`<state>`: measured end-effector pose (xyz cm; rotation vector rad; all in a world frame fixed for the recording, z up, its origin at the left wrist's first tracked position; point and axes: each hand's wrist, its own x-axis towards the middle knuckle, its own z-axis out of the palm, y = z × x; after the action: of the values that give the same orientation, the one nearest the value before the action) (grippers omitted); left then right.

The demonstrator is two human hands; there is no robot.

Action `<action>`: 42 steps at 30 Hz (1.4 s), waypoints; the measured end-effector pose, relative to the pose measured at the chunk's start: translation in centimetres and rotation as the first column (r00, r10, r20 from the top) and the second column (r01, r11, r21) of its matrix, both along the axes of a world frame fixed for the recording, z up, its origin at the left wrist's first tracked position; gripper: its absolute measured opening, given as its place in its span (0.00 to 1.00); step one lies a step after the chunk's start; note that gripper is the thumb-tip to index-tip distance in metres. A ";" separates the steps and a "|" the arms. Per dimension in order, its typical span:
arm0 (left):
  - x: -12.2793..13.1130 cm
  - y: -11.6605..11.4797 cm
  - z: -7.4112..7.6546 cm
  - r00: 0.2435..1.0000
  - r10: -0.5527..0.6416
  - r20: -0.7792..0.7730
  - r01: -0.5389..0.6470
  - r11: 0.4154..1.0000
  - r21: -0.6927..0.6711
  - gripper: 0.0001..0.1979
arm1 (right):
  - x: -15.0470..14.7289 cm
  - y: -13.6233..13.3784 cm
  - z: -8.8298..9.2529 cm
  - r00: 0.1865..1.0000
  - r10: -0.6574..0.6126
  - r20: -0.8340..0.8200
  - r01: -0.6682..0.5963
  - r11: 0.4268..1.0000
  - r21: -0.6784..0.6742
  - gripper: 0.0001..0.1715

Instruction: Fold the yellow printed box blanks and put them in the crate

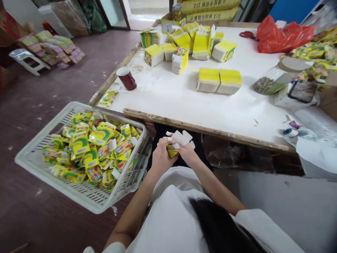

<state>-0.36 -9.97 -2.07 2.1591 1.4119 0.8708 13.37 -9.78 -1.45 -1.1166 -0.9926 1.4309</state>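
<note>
Left hand: the left hand (161,156) is curled around a small yellow box (172,151). The fingers (167,140) bend over the top of it. Some have white tape on the tips.
Right hand: the right hand (187,153) is touching the left hand. Its fingers (176,145) pinch the same small yellow box from the other side.
Small yellow box: it sits between the two hands, just above the person's lap. Its white flaps (182,137) stick up above the fingers and are open.
White basket: a white basket (37,140) is just to the left of the left hand. It is full of little yellow and green boxes (92,147), all jumbled up.
Table: a white table (184,105) is just past both hands, with a wooden edge near them.
Flat stacks: two stacks of flat yellow and white cards (219,80) lie on the table, up and to the right of the right hand. More stacks (189,44) are far behind them.
Red mug: a dark red mug (126,78) stands on the table, up and to the left of the left hand.
Red bag: a red plastic bag (283,34) lies far up on the right. Red scissors (246,34) lie beside it.
Jar: a clear jar (279,75) lies on its side, far to the right of the right hand.
Phone: a phone (302,90) lies just beside the jar.
</note>
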 end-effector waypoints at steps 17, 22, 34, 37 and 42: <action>-1.4 0.5 -0.4 0.998 0.029 -0.065 -0.037 0.989 -0.140 0.30 | 2.4 -0.9 -2.0 0.713 -0.061 0.699 -0.253 0.907 0.338 0.36; -2.9 0.7 0.5 1.000 0.008 0.005 -0.007 0.987 -0.159 0.31 | 3.4 -0.3 -1.5 0.633 0.107 0.767 -0.451 0.856 0.253 0.25; -1.7 0.1 1.7 1.000 -0.026 0.007 0.027 0.988 -0.155 0.30 | 3.9 -0.1 -1.3 0.906 0.217 0.363 -0.308 0.927 0.215 0.25; -4.6 0.6 1.9 0.997 0.081 -0.004 -0.081 0.983 -0.166 0.31 | 4.1 0.1 -2.4 0.982 0.139 0.130 -0.161 0.970 0.180 0.31; -11.9 2.7 2.8 0.734 0.555 -0.392 -0.579 0.813 0.067 0.48 | 5.5 0.7 -4.2 0.966 -0.078 0.248 0.049 0.992 0.120 0.22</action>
<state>-12.22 -7.23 0.77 1.9366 2.3561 0.5702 18.82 -9.11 -5.62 -1.2565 -1.1903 1.1852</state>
